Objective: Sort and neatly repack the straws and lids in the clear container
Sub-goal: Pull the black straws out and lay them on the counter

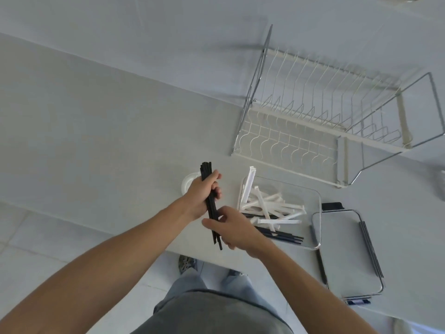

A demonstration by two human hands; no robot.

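Near the countertop's front edge, the left hand (201, 196) grips a light, slippery bundle of thin black plastic straws (210, 201) mid-length, while the right hand (234, 229) pinches its lower ends.

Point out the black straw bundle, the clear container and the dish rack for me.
black straw bundle (206, 170): head view, upper end above the left hand.
clear container (319, 201): head view, right rim.
dish rack (301, 121): head view, middle crossbar.
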